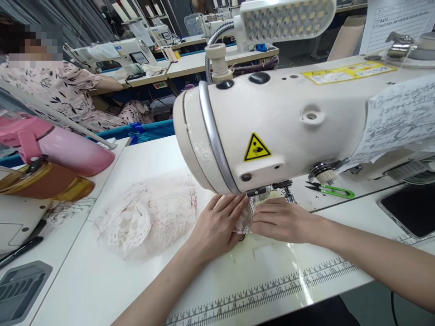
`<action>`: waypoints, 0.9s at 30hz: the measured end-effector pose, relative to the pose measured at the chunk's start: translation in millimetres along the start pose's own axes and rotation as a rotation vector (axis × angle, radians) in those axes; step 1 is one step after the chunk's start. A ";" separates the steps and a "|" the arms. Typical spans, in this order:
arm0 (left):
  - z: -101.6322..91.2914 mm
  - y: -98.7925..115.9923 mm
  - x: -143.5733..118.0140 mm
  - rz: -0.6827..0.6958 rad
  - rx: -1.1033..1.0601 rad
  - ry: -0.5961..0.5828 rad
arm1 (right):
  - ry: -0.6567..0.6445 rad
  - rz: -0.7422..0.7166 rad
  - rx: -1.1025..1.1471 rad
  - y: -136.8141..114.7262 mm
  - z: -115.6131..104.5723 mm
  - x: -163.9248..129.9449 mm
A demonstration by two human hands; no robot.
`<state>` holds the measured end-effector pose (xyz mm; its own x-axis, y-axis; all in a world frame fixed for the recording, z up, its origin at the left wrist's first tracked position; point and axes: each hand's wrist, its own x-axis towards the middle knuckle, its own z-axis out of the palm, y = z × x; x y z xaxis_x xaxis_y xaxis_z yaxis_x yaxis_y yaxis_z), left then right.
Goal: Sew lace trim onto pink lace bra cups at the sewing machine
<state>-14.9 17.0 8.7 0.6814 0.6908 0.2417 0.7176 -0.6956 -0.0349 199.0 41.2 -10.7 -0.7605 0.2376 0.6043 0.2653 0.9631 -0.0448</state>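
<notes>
A cream sewing machine (288,117) fills the middle of the head view. Under its needle end lies a small white lace piece (247,218). My left hand (217,228) presses flat on the lace from the left, fingertips near the presser foot (260,192). My right hand (280,221) rests on the lace from the right, fingers pointing left and touching the left hand's fingertips. Most of the lace is hidden under both hands.
A heap of pale pink lace pieces (146,217) lies on the white table (102,280) to the left. Green thread snips (335,190) lie behind the machine. A pink bottle (57,147) sits far left. A ruler strip (272,290) runs along the table's front. Another person (57,90) sits behind.
</notes>
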 end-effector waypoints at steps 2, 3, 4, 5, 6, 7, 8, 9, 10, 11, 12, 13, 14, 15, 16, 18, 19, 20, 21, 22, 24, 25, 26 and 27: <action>-0.6 1.8 0.5 -0.013 0.015 0.004 | -0.006 0.007 -0.012 0.5 -1.1 -0.7; -0.9 2.7 0.7 -0.018 0.021 0.005 | -0.013 0.012 -0.019 0.8 -1.6 -1.1; -1.2 3.5 0.9 -0.020 0.027 0.009 | -0.022 0.018 -0.025 1.2 -2.0 -1.7; -1.4 4.2 1.0 -0.022 0.034 0.014 | -0.031 0.024 -0.031 1.6 -2.2 -2.2; -1.4 4.8 1.1 -0.023 0.043 0.019 | -0.040 0.030 -0.035 2.2 -2.2 -2.7; -1.4 5.3 1.0 -0.024 0.052 0.021 | -0.047 0.035 -0.040 2.8 -2.0 -3.2; -1.2 5.6 0.9 -0.028 0.061 0.019 | -0.054 0.040 -0.045 3.5 -1.6 -3.6; -0.9 5.9 0.9 -0.033 0.070 0.012 | -0.058 0.044 -0.051 4.1 -1.2 -3.9; -0.5 6.1 0.8 -0.040 0.076 0.003 | -0.065 0.047 -0.059 4.7 -0.8 -4.2; -0.1 6.2 0.8 -0.047 0.081 -0.007 | -0.069 0.050 -0.069 5.1 -0.6 -4.3; 0.4 6.4 0.8 -0.052 0.086 -0.015 | -0.073 0.053 -0.081 5.2 -0.7 -4.3; 0.7 6.6 0.8 -0.056 0.091 -0.019 | -0.078 0.060 -0.096 5.0 -1.1 -4.3; 1.0 6.8 0.8 -0.059 0.095 -0.018 | -0.084 0.071 -0.113 4.4 -2.0 -4.1; 1.1 7.0 0.7 -0.060 0.098 -0.019 | -0.091 0.086 -0.133 3.7 -3.1 -3.8; 1.0 7.2 0.6 -0.061 0.100 -0.021 | -0.101 0.103 -0.155 2.8 -4.6 -3.3; 0.5 7.7 0.2 -0.068 0.099 -0.027 | -0.122 0.134 -0.202 1.6 -7.6 -2.1; 0.3 7.9 -0.1 -0.072 0.097 -0.030 | -0.129 0.141 -0.223 1.7 -8.8 -1.6; 0.2 8.1 -0.4 -0.077 0.096 -0.033 | -0.129 0.141 -0.241 2.2 -9.7 -1.1; 0.3 8.2 -0.6 -0.081 0.095 -0.035 | -0.123 0.135 -0.257 3.3 -10.4 -0.7; 0.5 8.3 -0.9 -0.084 0.094 -0.038 | -0.111 0.124 -0.273 4.8 -10.8 -0.4; 1.5 8.4 -1.4 -0.087 0.092 -0.045 | -0.081 0.101 -0.305 8.0 -11.8 -0.3; 2.1 8.4 -1.6 -0.089 0.091 -0.050 | -0.069 0.093 -0.317 9.3 -12.6 -0.2; 2.6 8.3 -1.8 -0.091 0.089 -0.056 | -0.063 0.092 -0.331 10.0 -13.9 -0.1; 3.1 8.3 -1.9 -0.094 0.088 -0.061 | -0.063 0.098 -0.348 10.3 -15.5 0.2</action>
<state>-9.8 10.4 5.0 0.6165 0.7645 0.1884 0.7864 -0.6095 -0.1002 210.8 49.2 1.3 -0.7539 0.3443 0.5595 0.5161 0.8374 0.1802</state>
